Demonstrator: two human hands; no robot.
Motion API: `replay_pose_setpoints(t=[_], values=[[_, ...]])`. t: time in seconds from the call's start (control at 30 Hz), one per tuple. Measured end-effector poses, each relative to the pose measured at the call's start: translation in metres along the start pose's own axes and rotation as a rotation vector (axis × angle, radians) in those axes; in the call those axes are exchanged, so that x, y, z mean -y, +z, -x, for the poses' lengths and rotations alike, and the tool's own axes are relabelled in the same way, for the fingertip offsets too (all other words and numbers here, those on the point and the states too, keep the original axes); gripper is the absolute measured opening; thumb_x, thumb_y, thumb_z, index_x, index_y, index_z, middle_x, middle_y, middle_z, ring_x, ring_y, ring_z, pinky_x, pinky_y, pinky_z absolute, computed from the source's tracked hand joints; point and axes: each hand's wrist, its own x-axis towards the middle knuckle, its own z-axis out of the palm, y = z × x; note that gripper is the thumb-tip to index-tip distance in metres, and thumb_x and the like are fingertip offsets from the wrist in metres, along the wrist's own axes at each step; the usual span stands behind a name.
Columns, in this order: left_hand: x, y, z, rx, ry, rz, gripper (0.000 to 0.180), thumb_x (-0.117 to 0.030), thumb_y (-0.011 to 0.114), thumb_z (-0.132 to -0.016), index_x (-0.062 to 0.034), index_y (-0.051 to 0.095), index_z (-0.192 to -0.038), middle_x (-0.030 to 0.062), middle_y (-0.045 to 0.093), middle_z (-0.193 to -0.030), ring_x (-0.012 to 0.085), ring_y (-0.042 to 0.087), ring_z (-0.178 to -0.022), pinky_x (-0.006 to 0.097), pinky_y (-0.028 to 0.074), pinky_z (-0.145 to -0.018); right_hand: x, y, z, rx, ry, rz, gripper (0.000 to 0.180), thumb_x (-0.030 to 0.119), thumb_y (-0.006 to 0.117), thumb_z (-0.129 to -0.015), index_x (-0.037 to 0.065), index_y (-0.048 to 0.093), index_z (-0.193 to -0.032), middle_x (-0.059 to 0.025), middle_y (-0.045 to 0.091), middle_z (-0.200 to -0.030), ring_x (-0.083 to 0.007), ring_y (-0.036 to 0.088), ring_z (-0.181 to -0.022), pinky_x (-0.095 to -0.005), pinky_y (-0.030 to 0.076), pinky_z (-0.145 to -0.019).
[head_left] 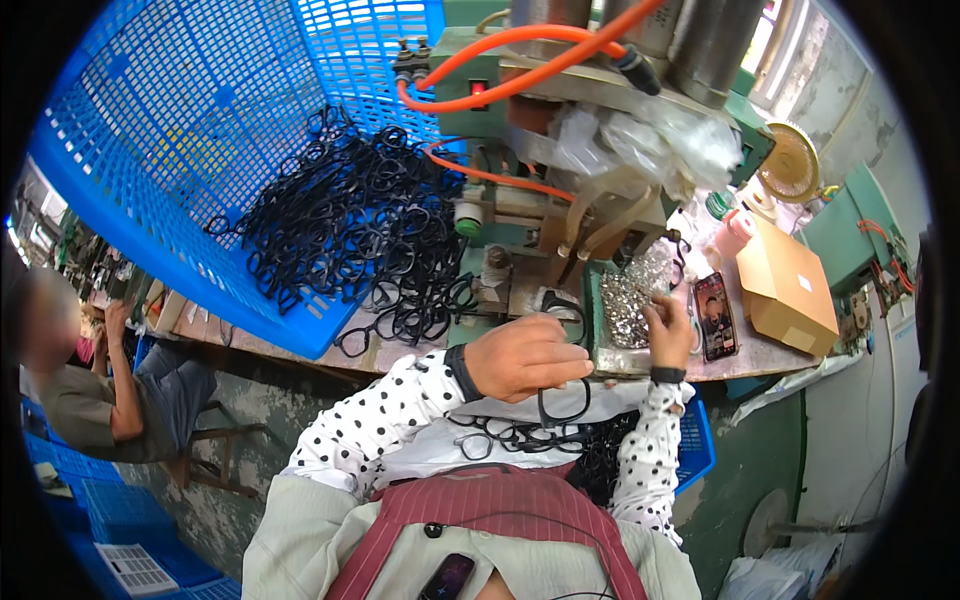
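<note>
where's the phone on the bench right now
In the head view it lies on the right, the phone between the tray of small metal parts and the cardboard box.

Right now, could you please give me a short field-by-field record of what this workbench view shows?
left hand: holds a black eyeglass frame
right hand: fingers in the tray of small metal parts
blue basket: tilted, black frames spilling onto the bench
machine: green, orange hoses, behind the hands
phone: lies right of the tray
cardboard box: far right

Bright, even daylight from the upper right; sharp centre, strong fisheye bending, black rim.
</note>
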Motion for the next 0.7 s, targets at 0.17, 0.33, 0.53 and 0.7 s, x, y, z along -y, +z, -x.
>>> replay_pose_setpoints(t=[0.17, 0.33, 0.53, 0.7], values=[[0.006, 0.004, 0.002, 0.008, 0.054, 0.009, 0.038, -0.011, 0.066, -0.081, -0.0036, 0.061, -0.118, 0.0094, 0.062, -0.110, 0.0285, 0.055, -0.080, 0.042, 0.046, -0.076, 0.012, 0.000, 0.032, -0.044, -0.192, 0.696, 0.019, 0.019, 0.072, -0.076, 0.010, 0.066, -0.091, -0.0100, 0.063, -0.084, -0.0318, 0.062, -0.080, -0.0425, 0.049, -0.068], [0.002, 0.005, 0.003, -0.006, 0.061, -0.030, 0.036, -0.008, 0.063, -0.081, -0.0030, 0.063, -0.116, 0.0090, 0.063, -0.112, 0.0267, 0.057, -0.082, 0.043, 0.048, -0.083, -0.005, 0.012, 0.016, -0.122, -0.151, 0.196, 0.011, 0.015, 0.070, -0.080, 0.006, 0.065, -0.082, -0.0107, 0.062, -0.080, -0.0301, 0.060, -0.075, -0.0390, 0.048, -0.068], [-0.002, -0.025, 0.035, -0.130, -0.002, -0.475, 0.035, -0.044, 0.057, -0.093, -0.0170, 0.065, -0.114, 0.0053, 0.060, -0.120, 0.0227, 0.056, -0.099, 0.042, 0.042, -0.085, -0.007, 0.018, 0.019, -0.280, -0.112, 0.246, 0.010, 0.017, 0.066, -0.088, 0.007, 0.064, -0.089, -0.0097, 0.068, -0.077, -0.0260, 0.067, -0.068, -0.0375, 0.050, -0.061], [0.065, -0.063, 0.075, -0.439, -0.704, -0.863, 0.014, -0.011, 0.065, -0.081, -0.0093, 0.065, -0.095, 0.0085, 0.059, -0.101, 0.0287, 0.053, -0.094, 0.039, 0.039, -0.080, 0.003, 0.020, 0.025, -0.327, -0.184, 0.279, 0.009, 0.016, 0.063, -0.090, 0.008, 0.066, -0.092, -0.0114, 0.069, -0.079, -0.0268, 0.067, -0.067, -0.0374, 0.051, -0.061]])
